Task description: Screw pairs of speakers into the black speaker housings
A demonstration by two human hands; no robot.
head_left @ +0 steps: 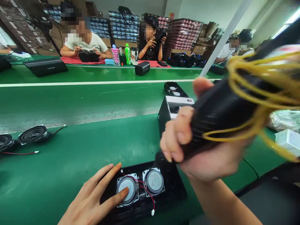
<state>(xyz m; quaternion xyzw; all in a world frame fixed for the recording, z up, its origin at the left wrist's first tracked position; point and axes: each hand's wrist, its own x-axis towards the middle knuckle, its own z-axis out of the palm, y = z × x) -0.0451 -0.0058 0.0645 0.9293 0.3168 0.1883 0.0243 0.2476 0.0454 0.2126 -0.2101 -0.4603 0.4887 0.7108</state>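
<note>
A black speaker panel (174, 184) lies on the green bench with two round speaker drivers mounted in it, the left driver (125, 191) and the right driver (154, 180). Thin red wires with white connectors run across them. My left hand (93, 193) rests with its fingers spread, thumb on the left driver and fingers along the panel's edge. My right hand (187, 143) is wrapped round a black electric screwdriver (220, 109), wound with yellow bands. Its lower end points down at the panel's top edge by the right driver; the tip itself is not clear to see.
Behind the screwdriver stands a box-shaped device (164, 109), and beyond it another panel with drivers (175, 90). Loose speakers (34, 134) with wires lie at left. Across the bench, people handle black speaker casings; finished-looking casings (47, 66) and bottles (127, 53) stand there.
</note>
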